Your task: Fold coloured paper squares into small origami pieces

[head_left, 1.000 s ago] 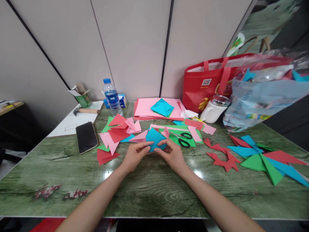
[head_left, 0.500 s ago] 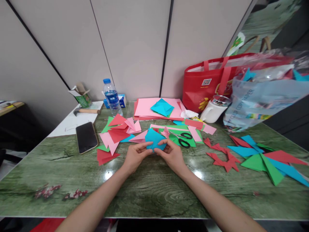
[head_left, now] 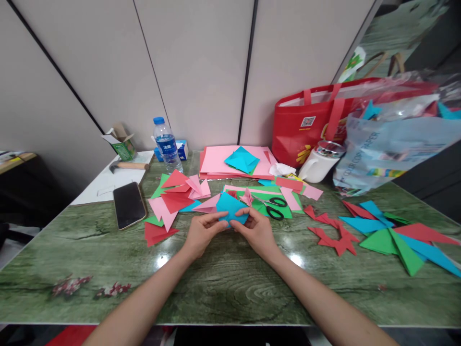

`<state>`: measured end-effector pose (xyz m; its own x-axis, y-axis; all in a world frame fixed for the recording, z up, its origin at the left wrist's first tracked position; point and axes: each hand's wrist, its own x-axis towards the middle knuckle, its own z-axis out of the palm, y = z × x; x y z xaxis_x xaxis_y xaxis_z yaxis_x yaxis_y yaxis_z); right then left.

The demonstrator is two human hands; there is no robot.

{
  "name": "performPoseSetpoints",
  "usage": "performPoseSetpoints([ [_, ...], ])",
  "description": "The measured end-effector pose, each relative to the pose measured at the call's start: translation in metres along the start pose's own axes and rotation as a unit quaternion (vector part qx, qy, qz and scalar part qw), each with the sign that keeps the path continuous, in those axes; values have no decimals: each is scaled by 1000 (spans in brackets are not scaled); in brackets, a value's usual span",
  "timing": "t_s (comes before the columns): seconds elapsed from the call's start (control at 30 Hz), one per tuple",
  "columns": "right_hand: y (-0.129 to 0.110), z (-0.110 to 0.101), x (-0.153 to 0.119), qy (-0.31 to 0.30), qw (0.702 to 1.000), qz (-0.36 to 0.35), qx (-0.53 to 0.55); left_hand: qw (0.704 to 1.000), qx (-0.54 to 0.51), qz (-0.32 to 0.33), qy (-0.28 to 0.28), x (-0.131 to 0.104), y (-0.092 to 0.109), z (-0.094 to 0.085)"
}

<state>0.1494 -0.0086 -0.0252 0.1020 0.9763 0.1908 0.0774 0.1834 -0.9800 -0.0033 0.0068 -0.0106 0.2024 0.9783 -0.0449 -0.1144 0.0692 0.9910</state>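
The person's left hand (head_left: pixel 204 233) and right hand (head_left: pixel 257 230) share one grip: thumb and fingers of each are pinched on a blue paper (head_left: pixel 229 203), with the two thumbs near each other at its lower edge. The paper lies straight ahead of the thumbs, between the hands and just above the counter (head_left: pixel 230 283), rising away from the person. Neither hand is clearly nearer, since both touch it: the left has its left side, the right its right side. Its outline is about as broad as it is tall, so no long axis stands out; the free part points forward and a little left, and the fingers hide the lower corners. Whether its bottom edge touches the counter cannot be told.

Just beyond the right hand lie scissors (head_left: pixel 268 208), handles to the right and blades running left toward the paper. On the left hand's side spreads a heap of folded red, pink and green pieces (head_left: pixel 176 202). Farther right are a jagged red paper chain (head_left: pixel 338 246) and a fan of long folded pieces (head_left: pixel 378 244). Farthest ahead, near the wall, a stack of pink sheets (head_left: pixel 214 162) bears a folded blue piece (head_left: pixel 242 161).
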Motion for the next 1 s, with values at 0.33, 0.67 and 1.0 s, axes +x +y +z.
performPoseSetpoints([
  [0.33,-3,0,3,-25,999,25,39,1000,9,-11,9,-1,2,1],
  [0.67,-1,-2,0,-50,998,16,42,999,48,15,18,0,3,-1],
  [1.0,-5,-11,11,-56,990,23,130,1000,5,16,21,10,4,-10],
])
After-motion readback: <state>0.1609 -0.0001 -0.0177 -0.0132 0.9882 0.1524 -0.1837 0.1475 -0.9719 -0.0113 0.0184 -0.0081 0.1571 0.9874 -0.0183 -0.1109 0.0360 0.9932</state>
